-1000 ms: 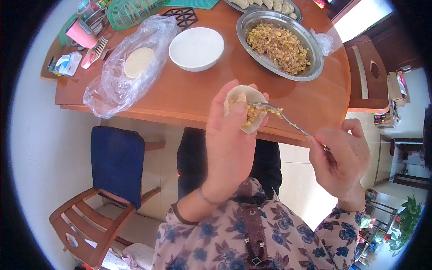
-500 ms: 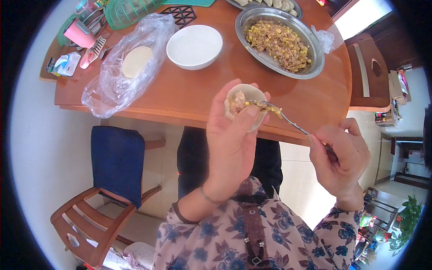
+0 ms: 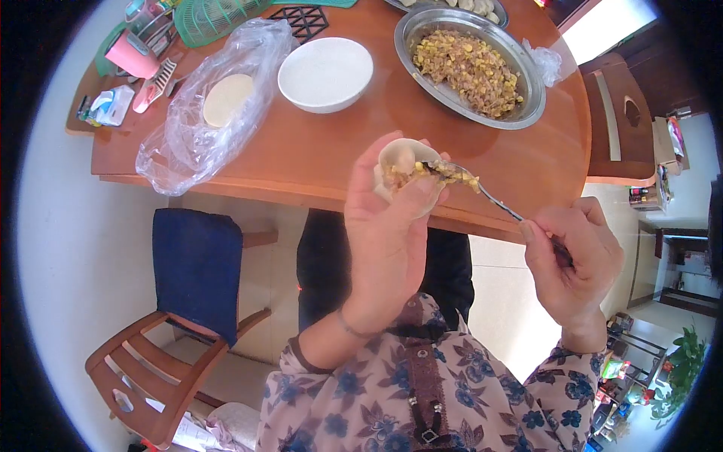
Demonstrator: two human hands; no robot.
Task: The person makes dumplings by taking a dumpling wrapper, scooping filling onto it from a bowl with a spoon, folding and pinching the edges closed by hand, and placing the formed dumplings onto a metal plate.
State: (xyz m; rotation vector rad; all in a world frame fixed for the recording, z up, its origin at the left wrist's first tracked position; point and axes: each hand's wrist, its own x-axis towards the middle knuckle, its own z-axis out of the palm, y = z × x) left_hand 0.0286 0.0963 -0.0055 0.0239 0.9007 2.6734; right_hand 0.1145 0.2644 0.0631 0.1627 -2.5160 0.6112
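Note:
My left hand (image 3: 384,233) is curled around a round dumpling wrapper (image 3: 399,153), cupped so that it holds some filling. The thumb lies across the wrapper's near side. In my right hand (image 3: 576,260) is the handle of a metal spoon (image 3: 497,202), its bowl end inside the wrapper's mouth. Yellow and brown bits of filling (image 3: 461,178) cling along the spoon near the bowl, which is partly hidden by them. Beyond the hands stands a steel basin (image 3: 535,105) with more of this chopped filling in it.
A white bowl (image 3: 325,75) stands beside a clear plastic bag (image 3: 177,143) with flat wrappers (image 3: 228,100) in it. At the far edge, a plate (image 3: 503,16) bears several dumplings. A green basket (image 3: 215,21), a pink cup (image 3: 132,56) and a hairbrush (image 3: 154,87) are at the left. A chair (image 3: 197,271) stands below.
The spoon's bowl end has tipped and shifted slightly in the wrapper, and my right hand has moved a little to the right. My left hand stays nearly where it was.

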